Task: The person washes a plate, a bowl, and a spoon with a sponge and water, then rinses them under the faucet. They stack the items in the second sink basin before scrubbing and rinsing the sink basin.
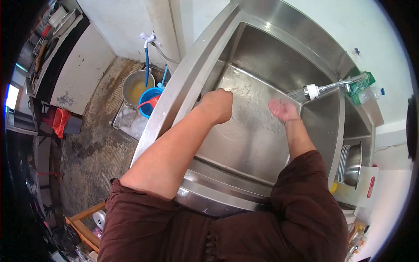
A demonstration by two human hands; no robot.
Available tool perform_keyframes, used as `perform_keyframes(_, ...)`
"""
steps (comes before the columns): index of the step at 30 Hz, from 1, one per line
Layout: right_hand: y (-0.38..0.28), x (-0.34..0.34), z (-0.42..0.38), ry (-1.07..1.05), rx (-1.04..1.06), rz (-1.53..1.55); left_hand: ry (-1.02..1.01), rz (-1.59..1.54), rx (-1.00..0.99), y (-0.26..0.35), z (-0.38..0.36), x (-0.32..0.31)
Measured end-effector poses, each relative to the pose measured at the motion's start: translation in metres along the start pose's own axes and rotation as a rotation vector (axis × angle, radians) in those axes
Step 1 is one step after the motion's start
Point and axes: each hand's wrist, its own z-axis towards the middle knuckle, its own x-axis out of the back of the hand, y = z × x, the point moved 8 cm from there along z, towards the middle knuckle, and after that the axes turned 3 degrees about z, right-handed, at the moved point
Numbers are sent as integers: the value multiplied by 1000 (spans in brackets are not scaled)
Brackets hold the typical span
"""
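Note:
My left hand (217, 105) is closed in a fist over the left side of a steel sink (266, 56). Whatever its fingers may hold is hidden. My right hand (284, 109) is held with the palm up and fingers out, just below the white spout head of a flexible metal faucet (311, 91). A clear stream seems to run from the spout toward this palm. Wet streaks and a thin film of water show on the sink floor.
A plastic bottle (370, 94) lies by the faucet's base. Stacked plates and a steel bowl (352, 163) stand at right, near a whitish board (369, 187). On the floor at left are a metal pot (131, 89) and a blue bucket (146, 94) below a wall tap (150, 39).

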Motion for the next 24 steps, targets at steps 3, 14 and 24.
perform_keyframes(3,-10,-70,-25,-92,74,8,-3,0,-6,-2,1,-3)
perform_keyframes(14,-53,-172,23,-215,282,-549,-10,-2,7,-5,2,-2)
perform_keyframes(24,-35,8,-16,87,76,71,49,13,45,-8,4,1)
